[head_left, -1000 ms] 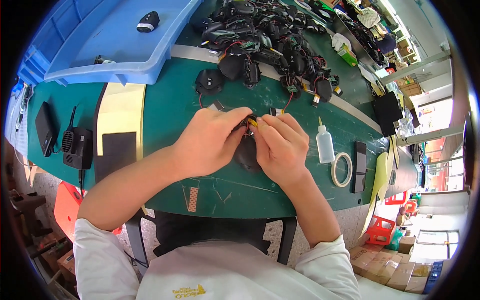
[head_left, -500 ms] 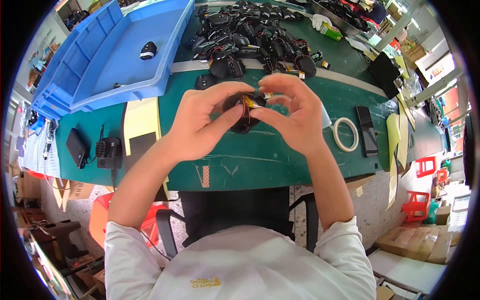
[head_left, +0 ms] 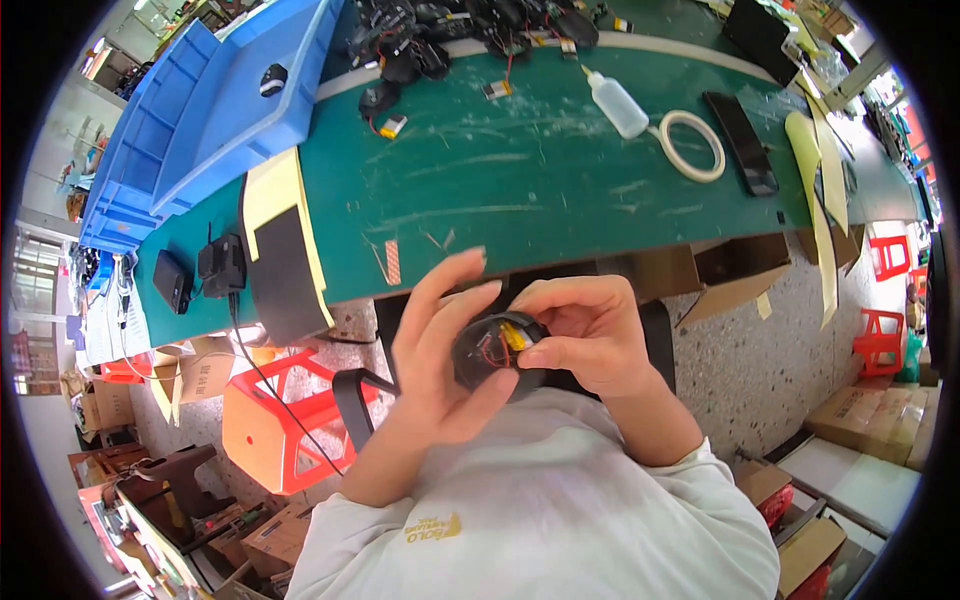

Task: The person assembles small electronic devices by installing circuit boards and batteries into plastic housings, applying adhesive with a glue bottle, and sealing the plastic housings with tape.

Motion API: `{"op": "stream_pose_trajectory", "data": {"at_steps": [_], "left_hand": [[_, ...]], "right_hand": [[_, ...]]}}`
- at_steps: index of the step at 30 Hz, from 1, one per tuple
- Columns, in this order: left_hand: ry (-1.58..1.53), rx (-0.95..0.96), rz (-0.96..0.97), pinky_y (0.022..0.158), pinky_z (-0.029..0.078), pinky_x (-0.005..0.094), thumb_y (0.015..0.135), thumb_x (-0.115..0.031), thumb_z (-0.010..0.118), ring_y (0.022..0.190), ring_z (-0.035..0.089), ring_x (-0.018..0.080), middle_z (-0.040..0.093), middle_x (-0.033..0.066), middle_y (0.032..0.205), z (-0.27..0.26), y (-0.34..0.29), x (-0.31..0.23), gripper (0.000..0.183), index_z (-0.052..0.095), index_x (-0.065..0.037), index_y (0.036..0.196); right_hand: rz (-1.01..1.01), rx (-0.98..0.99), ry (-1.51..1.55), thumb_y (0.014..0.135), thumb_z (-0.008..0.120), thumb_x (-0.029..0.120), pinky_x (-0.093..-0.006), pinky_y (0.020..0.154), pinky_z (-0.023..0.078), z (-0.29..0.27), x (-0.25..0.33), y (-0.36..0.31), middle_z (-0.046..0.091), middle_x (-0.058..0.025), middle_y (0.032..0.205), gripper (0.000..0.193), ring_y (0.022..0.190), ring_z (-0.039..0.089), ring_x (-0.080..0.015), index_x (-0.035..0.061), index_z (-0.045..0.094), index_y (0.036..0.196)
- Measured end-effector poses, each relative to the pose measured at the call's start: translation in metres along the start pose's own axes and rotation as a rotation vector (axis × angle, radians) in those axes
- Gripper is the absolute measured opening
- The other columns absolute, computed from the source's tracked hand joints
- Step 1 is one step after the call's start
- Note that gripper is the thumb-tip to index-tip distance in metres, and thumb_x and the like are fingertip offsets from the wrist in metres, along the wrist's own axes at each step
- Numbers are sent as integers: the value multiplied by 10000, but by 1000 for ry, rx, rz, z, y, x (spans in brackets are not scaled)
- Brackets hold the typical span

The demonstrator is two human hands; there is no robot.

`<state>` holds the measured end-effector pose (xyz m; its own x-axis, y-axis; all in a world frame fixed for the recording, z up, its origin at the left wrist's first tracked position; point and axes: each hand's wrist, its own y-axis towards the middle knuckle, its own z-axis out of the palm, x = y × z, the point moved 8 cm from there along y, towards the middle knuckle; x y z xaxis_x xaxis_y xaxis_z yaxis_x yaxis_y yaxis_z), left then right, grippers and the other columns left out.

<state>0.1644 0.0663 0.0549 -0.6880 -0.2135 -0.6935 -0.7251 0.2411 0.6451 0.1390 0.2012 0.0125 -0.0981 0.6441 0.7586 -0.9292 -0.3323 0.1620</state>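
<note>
Low over my lap, just off the table's front edge, is a black rounded plastic shell (head_left: 476, 352) with thin red wires and a small battery wrapped in yellow tape (head_left: 516, 335) on its open side. My left hand (head_left: 425, 365) cradles it from the left, the thumb across its lower side; two fingers stretch up past the shell, and the others are partly hidden. With thumb and forefinger, my right hand (head_left: 590, 335) pinches the shell's right edge beside the battery.
On the green table (head_left: 430, 190) lie a heap of similar black shells (head_left: 410, 30), a white bottle (head_left: 617, 105), a tape roll (head_left: 692, 147) and a black phone (head_left: 741, 143). A blue tray (head_left: 225, 135) holds a black-and-white piece (head_left: 273, 80). A red stool (head_left: 250, 440) stands at left.
Both hands have drawn the shell down from above the table toward my body. My left forefinger and middle finger have lifted and straightened. The view has tilted lower, and the bottle now shows.
</note>
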Motion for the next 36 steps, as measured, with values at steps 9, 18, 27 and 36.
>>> {"op": "stream_pose_trajectory", "data": {"at_steps": [9, 18, 27, 36], "left_hand": [[-869, -127, -584, 1086, 339, 407, 991, -551, 327, 1290, 454, 297, 377, 234, 1459, 45, -65, 28, 752, 338, 80, 1401], [-1284, -446, -980, 1049, 389, 443, 1033, -457, 298, 1212, 506, 294, 525, 154, 1315, 55, -113, 59, 475, 455, -76, 1268], [-1045, -597, -756, 981, 445, 406, 1053, -381, 290, 1125, 546, 259, 554, 194, 1249, 37, -100, 57, 399, 444, -55, 1227], [-794, -192, -777, 932, 511, 333, 977, -69, 501, 1125, 551, 172, 531, 156, 1279, 26, -98, 60, 388, 392, -9, 1344]], "right_hand": [[159, -61, -29, 776, 727, -90, -308, 818, 544, -3, -38, -25, 678, -148, 986, 278, 907, 654, -184, -106, 651, 1044], [-168, -141, -966, 741, 779, 27, -254, 732, 503, -4, -24, -33, 685, -85, 871, 273, 765, 633, -137, -38, 677, 986], [3, 47, -840, 686, 845, 128, -289, 750, 527, -4, -61, -48, 580, -131, 1117, 690, 997, 589, -171, 12, 466, 1251], [208, -50, -795, 700, 828, 143, -211, 560, 462, -38, -64, -43, 661, -52, 840, 502, 734, 609, -94, 11, 583, 1118]]}}
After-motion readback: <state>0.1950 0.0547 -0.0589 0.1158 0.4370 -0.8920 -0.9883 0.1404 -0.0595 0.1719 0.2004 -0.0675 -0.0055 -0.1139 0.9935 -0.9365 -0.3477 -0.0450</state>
